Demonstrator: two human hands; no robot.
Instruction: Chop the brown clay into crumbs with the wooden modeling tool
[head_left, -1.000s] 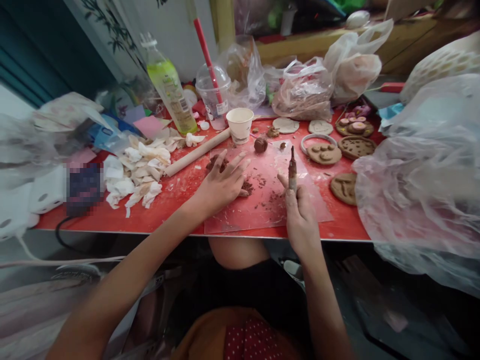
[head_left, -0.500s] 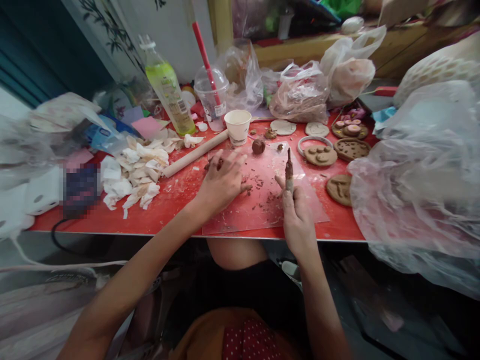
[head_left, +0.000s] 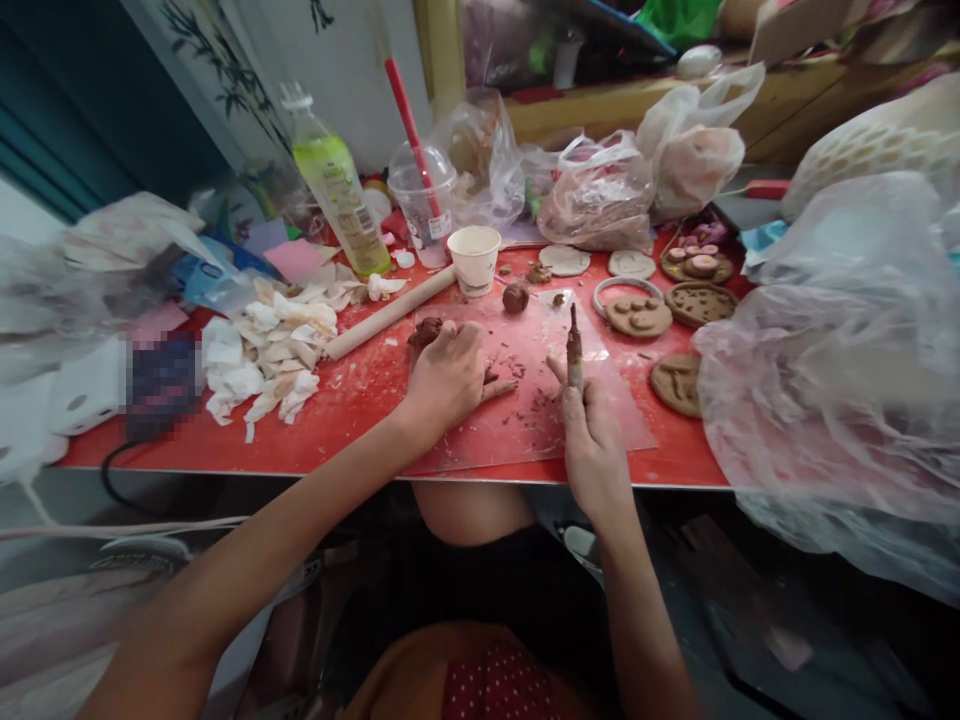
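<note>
On the clear plastic sheet (head_left: 525, 440), my left hand (head_left: 444, 375) rests with its fingers curled under and its thumb stretched to the right. What lies beneath those fingers is hidden. A dark brown clay lump (head_left: 427, 332) sits just beyond its knuckles. Between the two hands are scattered brown clay crumbs (head_left: 546, 402). My right hand (head_left: 598, 440) is wrapped round a slim modelling tool (head_left: 574, 345), held upright, its upper part smeared with brown clay. A round brown clay ball (head_left: 515, 298) lies farther back on the sheet.
A rolling pin (head_left: 390, 315) lies near a paper cup (head_left: 475, 262). Crumpled tissues (head_left: 277, 335) are heaped at left, below a green drink bottle (head_left: 341, 195). Decorated clay discs (head_left: 637, 313) and a large plastic bag (head_left: 825, 370) occupy the right. The table's front edge runs below my hands.
My left hand's fingers have gone from spread out to curled in, uncovering more of the clay lump. The right hand keeps its hold on the modelling tool, nearly unmoved.
</note>
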